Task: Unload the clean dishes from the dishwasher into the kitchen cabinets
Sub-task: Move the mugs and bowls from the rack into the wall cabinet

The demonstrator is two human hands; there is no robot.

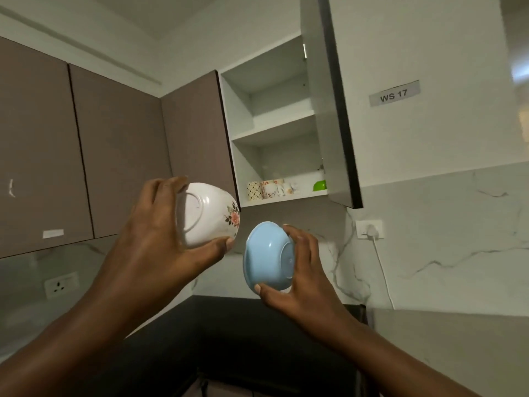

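My left hand (160, 224) grips a white bowl with a flower print (209, 214), its base turned towards me. My right hand (303, 270) holds a light blue bowl (266, 256) by its rim, base facing right. Both bowls are raised in front of and below the open wall cabinet (274, 130). On its lower shelf stand patterned mugs (269, 189) and a green bowl (320, 185). The upper shelf shows nothing on it.
The cabinet door (329, 110) hangs open to the right, its lower corner just above my right hand. Closed brown cabinets (114, 156) fill the left. A dark countertop (229, 339) lies below. A plugged-in socket (370, 229) and white cable sit on the marble wall.
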